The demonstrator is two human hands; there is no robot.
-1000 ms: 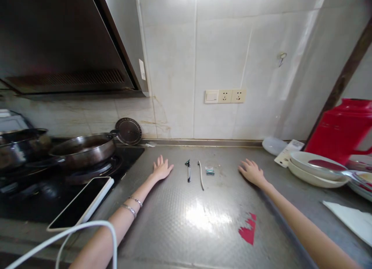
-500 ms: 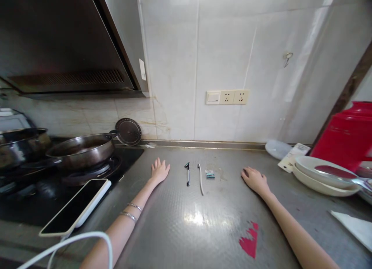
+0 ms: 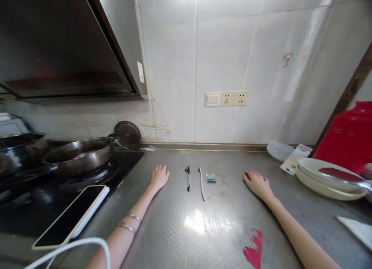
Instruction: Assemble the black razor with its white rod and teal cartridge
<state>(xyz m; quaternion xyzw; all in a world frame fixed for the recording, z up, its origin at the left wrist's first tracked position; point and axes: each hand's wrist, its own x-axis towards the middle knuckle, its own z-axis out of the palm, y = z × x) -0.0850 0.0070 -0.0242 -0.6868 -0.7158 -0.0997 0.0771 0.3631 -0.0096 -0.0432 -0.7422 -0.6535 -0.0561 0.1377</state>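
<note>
Palm down on the metal counter point(image 3: 171, 226), my left hand point(image 3: 159, 176) lies flat with its fingers a little apart and nothing in it. To its right is a razor point(image 3: 188, 179) with a dark head at the far end. Beside that lies a thin white stick-like handle point(image 3: 201, 184), perhaps a toothbrush whose kind I cannot make sure of. A small clear pack with teal-and-dark pieces point(image 3: 210, 179), like razor cartridges, comes after it. My right hand point(image 3: 257, 183) rests flat further right, fingers loosely spread and slightly bent, touching only the counter.
At left, a pan point(image 3: 78, 155) stands on the black stove point(image 3: 128, 160), with a phone point(image 3: 72, 215) and white cable point(image 3: 87, 241) nearer. Stacked dishes point(image 3: 325, 187), a card point(image 3: 295, 159) and a red container point(image 3: 345, 139) stand at right. A pink patch point(image 3: 254, 251) marks the counter.
The view has tilted slightly, so things on the counter appear a little lower. Both hands stay resting in place, and the small items have not been moved.
</note>
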